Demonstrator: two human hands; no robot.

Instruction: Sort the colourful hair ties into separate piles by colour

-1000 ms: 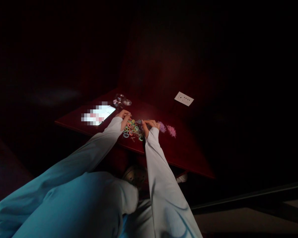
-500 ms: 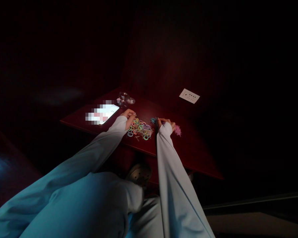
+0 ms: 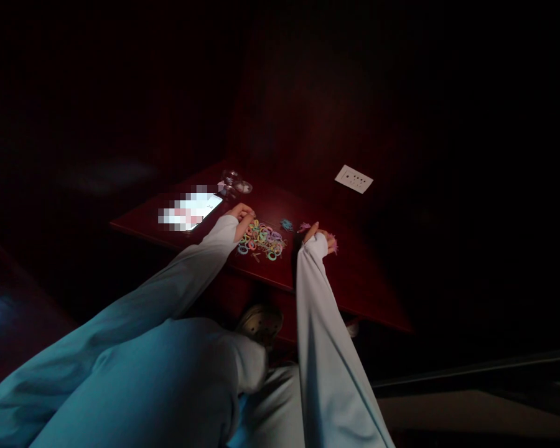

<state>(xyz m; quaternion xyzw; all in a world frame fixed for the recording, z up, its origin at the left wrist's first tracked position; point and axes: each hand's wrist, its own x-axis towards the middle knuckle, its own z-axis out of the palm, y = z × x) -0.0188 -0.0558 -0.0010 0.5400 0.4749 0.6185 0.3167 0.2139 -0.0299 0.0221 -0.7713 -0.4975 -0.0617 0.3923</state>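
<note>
Mixed pile of coloured bands (image 3: 263, 239) sits on the table (image 3: 350, 274); using it as my reference. Right hand (image 3: 321, 239) is right of the pile, thumb raised, fingers at a pink bunch (image 3: 335, 246); I can't tell if they're clamped. Purple bunch (image 3: 304, 227), blue bunch (image 3: 286, 224): right of the pile, farther back. Left hand (image 3: 242, 213): pile's far-left edge, fingers together, grip unclear. I read this as sorting by colour; next move calls for a light single-band pinch.
</note>
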